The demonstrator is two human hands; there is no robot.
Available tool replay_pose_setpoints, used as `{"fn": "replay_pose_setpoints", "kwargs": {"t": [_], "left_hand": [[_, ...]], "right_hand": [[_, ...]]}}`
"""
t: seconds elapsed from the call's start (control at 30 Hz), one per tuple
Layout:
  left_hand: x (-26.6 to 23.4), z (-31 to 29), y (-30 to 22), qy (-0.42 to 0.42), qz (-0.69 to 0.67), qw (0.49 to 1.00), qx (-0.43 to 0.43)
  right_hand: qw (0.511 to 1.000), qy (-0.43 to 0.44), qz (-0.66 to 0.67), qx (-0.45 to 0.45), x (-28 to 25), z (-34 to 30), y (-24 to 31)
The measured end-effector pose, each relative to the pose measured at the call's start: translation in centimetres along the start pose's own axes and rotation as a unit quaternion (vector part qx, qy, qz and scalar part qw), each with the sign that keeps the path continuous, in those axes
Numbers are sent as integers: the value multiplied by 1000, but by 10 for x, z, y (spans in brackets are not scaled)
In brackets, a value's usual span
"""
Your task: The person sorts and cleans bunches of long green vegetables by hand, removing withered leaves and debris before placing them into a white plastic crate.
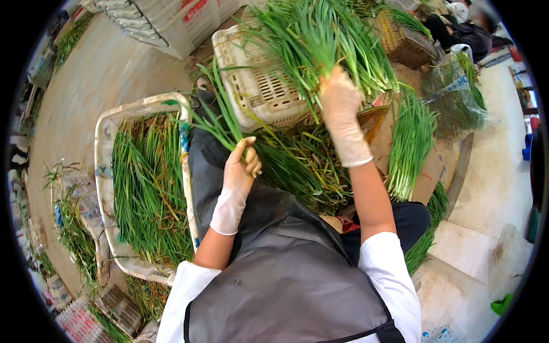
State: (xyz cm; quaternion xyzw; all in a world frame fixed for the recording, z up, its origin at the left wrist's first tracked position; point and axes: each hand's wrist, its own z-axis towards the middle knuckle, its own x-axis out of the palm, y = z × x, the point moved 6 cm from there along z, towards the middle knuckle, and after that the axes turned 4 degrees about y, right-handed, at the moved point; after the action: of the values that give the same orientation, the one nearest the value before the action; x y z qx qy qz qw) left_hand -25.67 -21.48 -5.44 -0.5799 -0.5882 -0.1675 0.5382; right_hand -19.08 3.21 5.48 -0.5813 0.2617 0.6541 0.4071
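Note:
My left hand (241,163), in a thin whitish glove, is closed round a few garlic chives (227,114). Their long flat leaves point up and to the left. Farther forward, my gloved right hand (341,100) is somewhat blurred. Its fingers are closed at the lower end of green garlic chives (323,43), and the leaves fan out away from it. This hand is over a thick pile of chives (366,54) that lies across a white slotted crate (269,86). What exactly sits inside the right fingers is partly hidden.
On my left stands a white crate (103,154) filled with chives mixed with brown leaves. Loose yellowed leaves (326,163) lie before my lap. A neat chive bundle (409,140) rests at the right, near a clear plastic bag (457,100). White crates (160,23) stand at the back left.

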Motion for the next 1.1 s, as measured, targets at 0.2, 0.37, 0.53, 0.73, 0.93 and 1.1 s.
{"fn": "replay_pose_setpoints", "kwargs": {"t": [0.2,0.37,0.53,0.73,0.93,1.1], "left_hand": [[2,12,23,13,1,999,-32],[-15,-5,13,-32,15,999,-20],[-9,-5,10,-15,6,1000,-13],[-10,-2,12,-26,-2,999,-20],[-16,-6,4,-41,-38,998,-15],[3,-8,0,-9,-31,999,-15]], "right_hand": [[996,34,-37,-68,113,-42,51],[992,68,91,-59,70,-49,57],[975,-9,213,-65,34,-55,48],[975,106,174,-82,68,-60,63],[929,177,325,-7,53,-57,19],[819,213,529,66,21,-78,-4]]}}
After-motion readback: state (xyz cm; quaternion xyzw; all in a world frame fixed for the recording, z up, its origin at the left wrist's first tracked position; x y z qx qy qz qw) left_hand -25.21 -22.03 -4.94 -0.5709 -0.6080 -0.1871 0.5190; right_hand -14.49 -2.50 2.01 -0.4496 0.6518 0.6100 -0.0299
